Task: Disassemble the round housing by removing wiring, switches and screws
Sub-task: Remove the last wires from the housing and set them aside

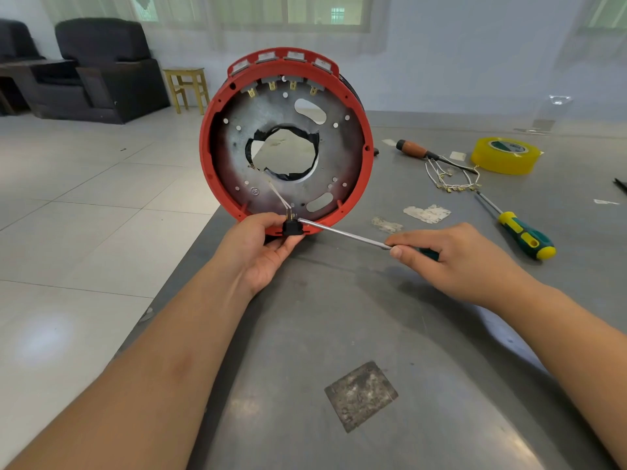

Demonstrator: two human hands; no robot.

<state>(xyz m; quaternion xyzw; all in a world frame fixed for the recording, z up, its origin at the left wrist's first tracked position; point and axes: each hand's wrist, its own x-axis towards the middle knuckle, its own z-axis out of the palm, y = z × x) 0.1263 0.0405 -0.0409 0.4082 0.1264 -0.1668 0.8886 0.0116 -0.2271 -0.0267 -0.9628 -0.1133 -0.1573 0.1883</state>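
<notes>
A round red housing with a grey metal plate inside stands on edge near the table's left side. Several switches sit along its top rim. My left hand grips a small black switch at the housing's bottom rim, with thin white wires running up from it. My right hand holds a screwdriver by its green handle. The tip of its steel shaft touches the black switch's terminals.
On the grey metal table to the right lie a bundle of removed white wires, a wooden-handled screwdriver, a green-and-yellow screwdriver and a yellow tape roll. The table's left edge runs beside the tiled floor.
</notes>
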